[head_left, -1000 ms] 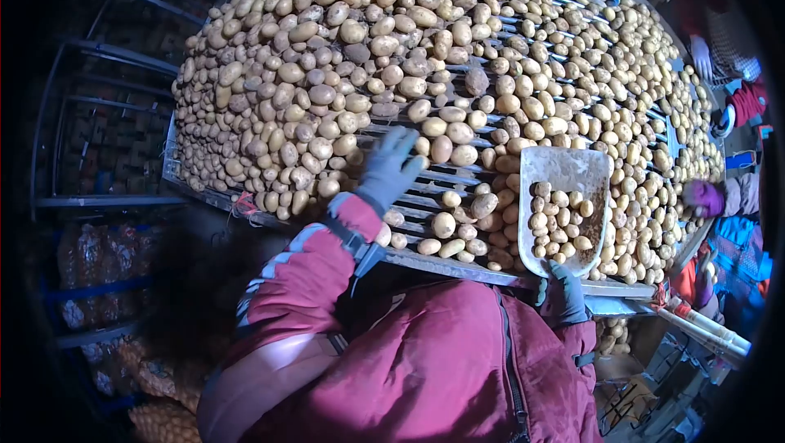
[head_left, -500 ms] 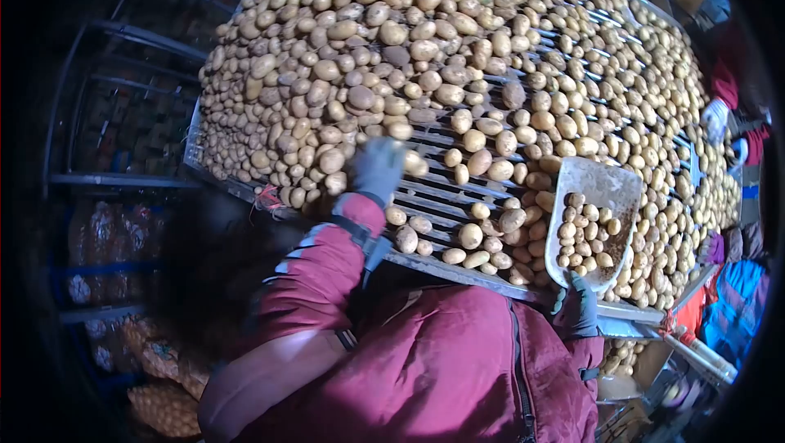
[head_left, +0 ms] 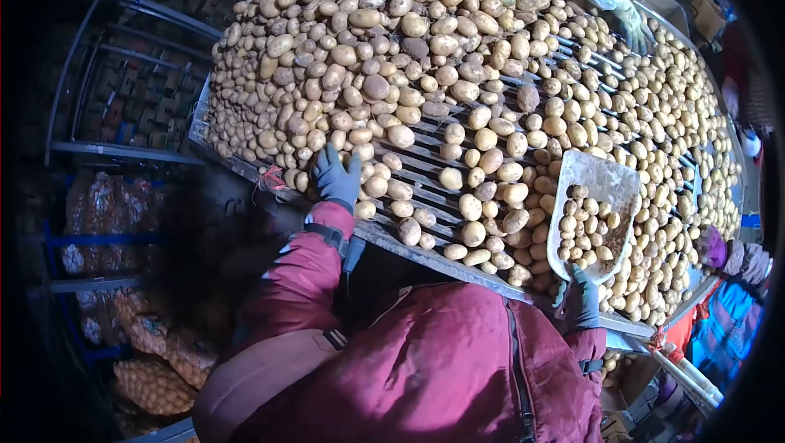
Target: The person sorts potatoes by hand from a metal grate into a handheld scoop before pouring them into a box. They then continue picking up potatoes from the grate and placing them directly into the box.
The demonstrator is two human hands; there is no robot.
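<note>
Here, the left hand (head_left: 337,175), fingers spread, rests on the potatoes (head_left: 384,50) at the pile's edge; the right hand (head_left: 582,300) clamps the scoop (head_left: 598,175) by its handle, tilted up to cradle small ones.

Matt, dusty potatoes (head_left: 384,42); dirt-smeared plastic scoop (head_left: 603,185)

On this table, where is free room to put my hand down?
Bare rollers lie between the left hand and the scoop, below the big pile. Elsewhere potatoes crowd, thickest in that pile and right of the scoop.
</note>
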